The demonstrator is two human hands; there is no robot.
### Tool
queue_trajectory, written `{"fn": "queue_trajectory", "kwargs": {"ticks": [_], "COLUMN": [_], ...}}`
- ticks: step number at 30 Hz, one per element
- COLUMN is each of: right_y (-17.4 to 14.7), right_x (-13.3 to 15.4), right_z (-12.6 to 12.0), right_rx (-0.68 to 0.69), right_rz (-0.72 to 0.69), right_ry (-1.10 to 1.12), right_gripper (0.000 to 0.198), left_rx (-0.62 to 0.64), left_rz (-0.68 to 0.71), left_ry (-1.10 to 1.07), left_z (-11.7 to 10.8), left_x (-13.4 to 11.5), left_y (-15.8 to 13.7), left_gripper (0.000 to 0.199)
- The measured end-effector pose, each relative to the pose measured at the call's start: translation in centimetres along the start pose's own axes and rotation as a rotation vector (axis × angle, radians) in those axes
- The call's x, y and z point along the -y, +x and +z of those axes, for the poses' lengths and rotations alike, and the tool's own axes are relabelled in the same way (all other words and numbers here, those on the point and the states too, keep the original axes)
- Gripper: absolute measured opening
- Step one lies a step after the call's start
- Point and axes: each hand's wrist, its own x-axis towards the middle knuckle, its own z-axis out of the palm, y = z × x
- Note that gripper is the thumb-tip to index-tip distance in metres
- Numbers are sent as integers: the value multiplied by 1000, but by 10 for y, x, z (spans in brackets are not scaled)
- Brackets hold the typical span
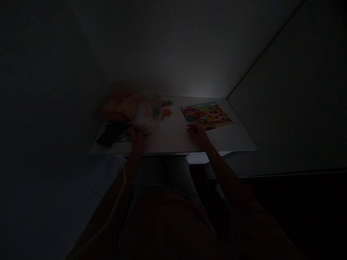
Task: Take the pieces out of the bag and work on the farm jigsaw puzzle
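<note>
My left hand [138,133] is smeared by motion at the near left of the white table. It appears closed on the lower edge of a clear plastic bag [148,110], which is also blurred. Behind and beside the bag lie several orange and green puzzle pieces [166,112]. My right hand [196,131] rests by the near left edge of a colourful farm picture board [208,115]. Its fingers are loosely bent and apart, with nothing visible in them. The dim light hides finer detail of both hands.
An orange box [112,108] stands at the back left of the white table [173,139]. In front of it lie a dark flat object [110,134] and a patterned sheet [125,135]. Walls border the table at the back and right. A pale cable [116,206] runs along my left arm.
</note>
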Motion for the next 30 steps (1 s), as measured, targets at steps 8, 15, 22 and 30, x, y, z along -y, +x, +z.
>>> {"fn": "queue_trajectory", "kwargs": {"ticks": [8, 15, 22, 30], "right_y": [-4, -6, -6, -10], "right_x": [-3, 1, 7, 22], "right_z": [7, 10, 7, 37], "right_rx": [46, 10, 52, 105], "right_rz": [-55, -124, -124, -210], "right_ry": [-75, -109, -103, -92], "right_gripper": [37, 27, 29, 36], "left_rx": [-48, 56, 272, 545], "left_rz": [39, 78, 141, 139], "left_ry": [74, 256, 408, 380], "left_z": [2, 4, 0, 12], "left_x": [-1, -18, -21, -21], "left_y": [0, -7, -11, -22], "left_gripper": [25, 33, 32, 24]}}
